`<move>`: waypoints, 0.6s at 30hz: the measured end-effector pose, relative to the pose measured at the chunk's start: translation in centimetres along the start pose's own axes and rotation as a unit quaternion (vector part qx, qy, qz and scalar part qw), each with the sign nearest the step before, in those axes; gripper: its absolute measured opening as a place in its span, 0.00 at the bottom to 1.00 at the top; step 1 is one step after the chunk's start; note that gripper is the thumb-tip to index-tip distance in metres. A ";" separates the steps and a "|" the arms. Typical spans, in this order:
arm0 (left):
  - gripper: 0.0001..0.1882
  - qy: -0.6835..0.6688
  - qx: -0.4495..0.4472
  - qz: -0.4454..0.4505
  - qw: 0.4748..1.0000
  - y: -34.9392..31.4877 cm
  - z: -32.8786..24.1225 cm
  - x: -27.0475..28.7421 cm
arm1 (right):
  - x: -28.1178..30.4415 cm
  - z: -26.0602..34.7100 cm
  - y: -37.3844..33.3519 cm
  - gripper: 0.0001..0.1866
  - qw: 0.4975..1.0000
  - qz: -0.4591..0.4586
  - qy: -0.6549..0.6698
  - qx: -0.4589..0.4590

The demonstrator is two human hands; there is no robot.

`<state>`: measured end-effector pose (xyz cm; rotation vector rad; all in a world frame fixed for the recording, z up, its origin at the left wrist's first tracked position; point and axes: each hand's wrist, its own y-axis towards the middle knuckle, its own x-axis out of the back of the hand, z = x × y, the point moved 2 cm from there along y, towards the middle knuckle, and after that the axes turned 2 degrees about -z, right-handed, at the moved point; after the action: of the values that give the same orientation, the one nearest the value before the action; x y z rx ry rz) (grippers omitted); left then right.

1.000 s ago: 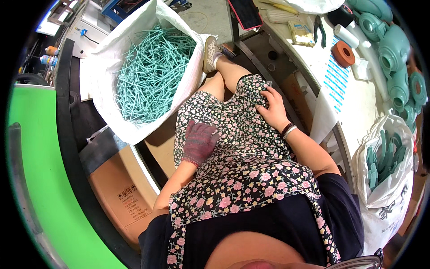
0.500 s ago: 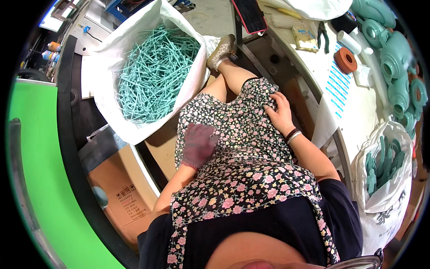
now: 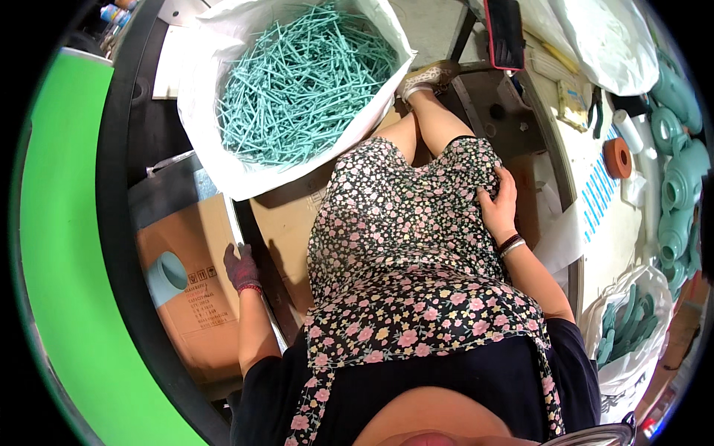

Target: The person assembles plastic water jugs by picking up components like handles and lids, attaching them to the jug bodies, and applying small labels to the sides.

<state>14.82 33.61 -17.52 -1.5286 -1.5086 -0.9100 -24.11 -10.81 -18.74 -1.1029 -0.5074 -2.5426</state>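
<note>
My left hand (image 3: 242,269) wears a dark purplish-grey work glove with a red cuff. It is low at my left, beside the pale upright edge of a brown cardboard box (image 3: 163,334); its visible fingers are apart and hold nothing I can see. Whether it touches the edge I cannot tell. My bare right hand (image 3: 500,208), with bracelets at the wrist, rests open on the floral apron (image 3: 401,245) over my right thigh. In front of me stands a large white sack (image 3: 271,182), full of thin teal plastic sticks (image 3: 305,89).
A light blue-green round cup-like piece (image 3: 169,275) lies on the box. On the right-hand table (image 3: 554,141) are a phone (image 3: 504,33), pliers (image 3: 597,111), an orange-brown tape roll (image 3: 616,157) and teal moulded parts (image 3: 684,175). Below, a white bag (image 3: 595,320) holds teal pieces. A green surface (image 3: 63,223) runs along my left.
My left hand has moved off the apron, left and down to beside the box edge. My right hand stays on the apron. The whole view has shifted, turning toward the left.
</note>
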 end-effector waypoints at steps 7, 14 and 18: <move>0.35 -0.077 0.169 0.014 0.982 1.9 10.9 -0.9 | 0.7 -0.1 0.0 0.30 1.000 0.024 -0.004 -0.001; 0.17 -0.022 0.106 0.005 0.994 6.9 20.4 -2.1 | 1.3 -0.5 0.3 0.29 0.999 0.033 -0.018 0.009; 0.20 -0.004 0.064 -0.014 0.998 7.7 22.4 -0.3 | 1.3 -0.4 0.6 0.29 0.999 0.034 -0.019 0.008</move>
<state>21.70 53.78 -27.82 -1.4246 -1.5659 -0.8084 -24.96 -11.66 -17.86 -1.1439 -0.4897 -2.4592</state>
